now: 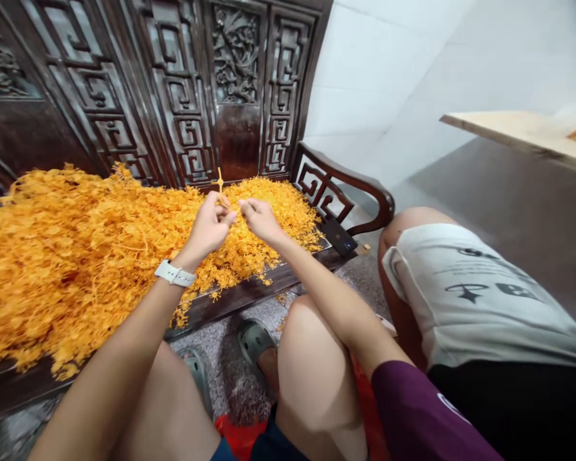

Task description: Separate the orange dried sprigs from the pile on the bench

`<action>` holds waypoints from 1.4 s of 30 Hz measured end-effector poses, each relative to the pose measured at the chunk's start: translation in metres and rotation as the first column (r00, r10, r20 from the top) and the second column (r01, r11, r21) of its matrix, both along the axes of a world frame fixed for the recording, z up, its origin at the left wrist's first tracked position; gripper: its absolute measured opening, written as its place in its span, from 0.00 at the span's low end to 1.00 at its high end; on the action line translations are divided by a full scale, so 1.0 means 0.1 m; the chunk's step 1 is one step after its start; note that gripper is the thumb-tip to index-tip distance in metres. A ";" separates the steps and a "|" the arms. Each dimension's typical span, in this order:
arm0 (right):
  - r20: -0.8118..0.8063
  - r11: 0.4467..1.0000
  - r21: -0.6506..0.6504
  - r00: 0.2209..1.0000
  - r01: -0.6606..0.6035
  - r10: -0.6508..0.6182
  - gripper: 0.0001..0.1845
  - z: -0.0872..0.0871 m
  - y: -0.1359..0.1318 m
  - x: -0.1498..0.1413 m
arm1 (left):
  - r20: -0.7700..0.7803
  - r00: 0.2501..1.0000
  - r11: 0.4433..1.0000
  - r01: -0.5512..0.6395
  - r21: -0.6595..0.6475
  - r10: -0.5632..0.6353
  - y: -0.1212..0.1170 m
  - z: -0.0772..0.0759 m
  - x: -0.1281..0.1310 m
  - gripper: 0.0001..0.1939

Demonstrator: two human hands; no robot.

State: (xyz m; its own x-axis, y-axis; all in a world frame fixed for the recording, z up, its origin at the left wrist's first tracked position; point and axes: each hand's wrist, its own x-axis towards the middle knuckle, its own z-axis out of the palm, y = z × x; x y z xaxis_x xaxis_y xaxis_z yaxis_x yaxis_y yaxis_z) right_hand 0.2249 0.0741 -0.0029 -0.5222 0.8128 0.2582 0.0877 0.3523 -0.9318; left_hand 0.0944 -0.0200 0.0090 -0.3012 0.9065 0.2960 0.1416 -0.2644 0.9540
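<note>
In the head view my left hand (210,225), with a pale watch on its wrist, pinches a small orange plastic-looking piece (220,182). A thin stem with short side arms sticks up above its fingertips. Close by on the right, my right hand (260,219) has its fingers curled in a pinch. Whatever lies between those fingertips is too small to make out. A slight gap separates the two hands. Beneath and behind them spreads a large heap of similar branching orange pieces (110,256).
The heap lies on a dark carved wooden bench (240,291) with a tall back and a curved armrest (379,198). A dark phone-like object (338,238) rests at its right end. Another person in pale shorts (480,288) sits at my right. A wooden board (509,128) juts in beyond.
</note>
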 end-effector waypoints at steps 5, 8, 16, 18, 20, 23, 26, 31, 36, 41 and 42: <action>0.051 0.981 0.191 0.998 0.034 -0.044 0.25 -0.05 0.04 -0.05 | 0.025 0.998 0.998 -0.065 -0.025 0.065 0.01 -0.06 -0.02 0.14; 0.029 0.974 0.222 0.998 0.049 -0.057 0.24 -0.03 0.03 -0.07 | 0.090 0.994 0.997 -0.063 -0.050 0.068 -0.02 -0.02 -0.01 0.13; -0.025 0.971 0.222 0.996 0.088 -0.085 0.25 0.05 0.02 -0.14 | 0.137 0.979 0.984 -0.137 -0.117 0.152 -0.07 0.16 0.09 0.14; -0.051 0.977 0.188 0.994 0.101 -0.093 0.25 0.06 0.02 -0.15 | 0.141 0.980 0.986 -0.130 -0.104 0.144 -0.09 0.20 0.10 0.14; -0.077 0.988 0.121 0.993 0.099 -0.090 0.26 0.07 0.01 -0.16 | 0.136 0.979 0.985 -0.136 -0.106 0.150 -0.10 0.23 0.10 0.14; -0.134 0.997 -0.025 0.988 0.076 -0.078 0.27 0.10 -0.06 -0.19 | 0.157 0.976 0.986 -0.137 -0.098 0.151 -0.10 0.24 0.08 0.15; -0.213 0.979 -0.201 0.973 0.041 -0.085 0.27 0.19 -0.20 -0.25 | 0.246 0.961 0.989 -0.104 -0.107 0.128 -0.10 0.25 0.06 0.14; -0.340 0.878 -0.477 0.914 0.034 -0.220 0.21 0.45 -0.12 -0.25 | 0.374 0.926 0.996 -0.018 -0.090 0.051 -0.20 0.37 0.07 0.13; -0.354 0.771 -0.577 0.769 0.268 -0.532 0.21 0.45 0.34 0.21 | 0.109 0.977 0.938 -0.207 0.277 0.183 -0.36 0.45 0.02 0.15; 0.061 0.564 -0.383 0.589 -0.731 0.806 0.11 0.53 -0.04 0.41 | 0.023 0.954 0.944 -0.300 0.139 0.300 -0.25 0.17 -0.26 0.12; 0.134 0.363 -0.432 0.340 -0.826 0.931 0.13 0.58 -0.16 0.40 | 0.039 0.951 0.947 -0.308 0.094 0.306 -0.20 0.11 -0.31 0.12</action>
State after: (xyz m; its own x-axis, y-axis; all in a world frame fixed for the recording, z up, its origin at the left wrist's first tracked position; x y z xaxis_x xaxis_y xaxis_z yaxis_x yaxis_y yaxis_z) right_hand 0.2653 0.0577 0.0554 -0.9647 -0.1815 -0.1906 0.1588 0.1763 -0.9715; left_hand 0.0638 -0.0403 0.0204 -0.5682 0.7362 0.3676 0.2081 -0.3036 0.9298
